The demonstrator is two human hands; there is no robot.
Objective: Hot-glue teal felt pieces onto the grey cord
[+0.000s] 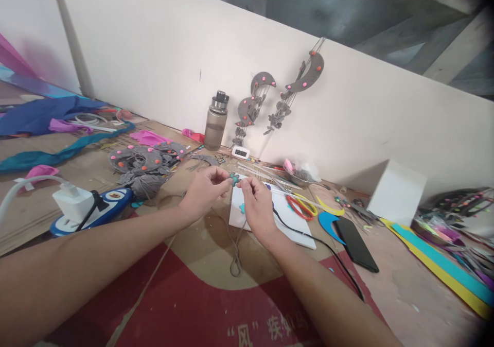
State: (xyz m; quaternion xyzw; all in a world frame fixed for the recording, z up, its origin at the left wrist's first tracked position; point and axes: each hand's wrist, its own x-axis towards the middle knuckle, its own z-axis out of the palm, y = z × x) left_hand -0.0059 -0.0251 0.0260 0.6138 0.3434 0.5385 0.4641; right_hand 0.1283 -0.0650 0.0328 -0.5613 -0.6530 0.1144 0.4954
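My left hand (204, 191) and my right hand (258, 203) meet above a white board (237, 218). Between their fingertips is a small teal flower (233, 179). The left thumb and finger pinch one edge of it, and the right fingertips close on the other side. Beneath my hands hangs a looped grey cord (235, 267); where its ends go is hidden by the fingers. A second turquoise flower (242, 208) lies on the board beside my right hand. Right of that hand are scissors with red and yellow handles (301, 207).
A black phone (355, 245) and a blue crescent (331, 227) lie right, near a black cable (324, 241). A bottle (216, 123) stands by the wall. Left are grey crescents with coloured dots (141, 160) and a blue power strip (104, 208) with a white charger (75, 203).
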